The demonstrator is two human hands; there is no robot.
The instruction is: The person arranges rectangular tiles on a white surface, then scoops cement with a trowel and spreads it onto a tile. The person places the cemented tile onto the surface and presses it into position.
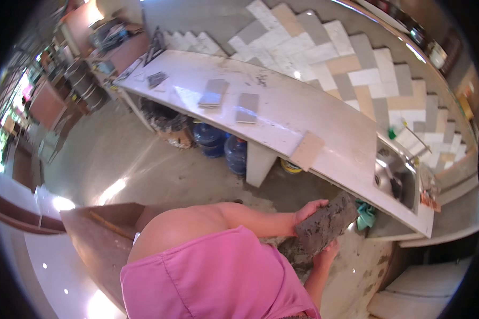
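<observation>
My left hand (306, 212) grips the upper left side of a rough, dark grey slab (327, 220), crusted with what looks like cement. My right hand (325, 252) is closed on its lower edge. Behind the slab's lower part is more dark, clumpy material (294, 250), too hidden to make out. The slab is held low, near the front of a long white counter (282, 127). A green cloth (366, 215) shows beside it, under the counter's sink end.
A steel sink (388, 175), loose tiles (246, 108) and a tiled backsplash (330, 53) line the counter. Blue water jugs (210, 138) stand underneath. A brown panel structure (90, 234) is at lower left, a pale cabinet (410, 295) at lower right.
</observation>
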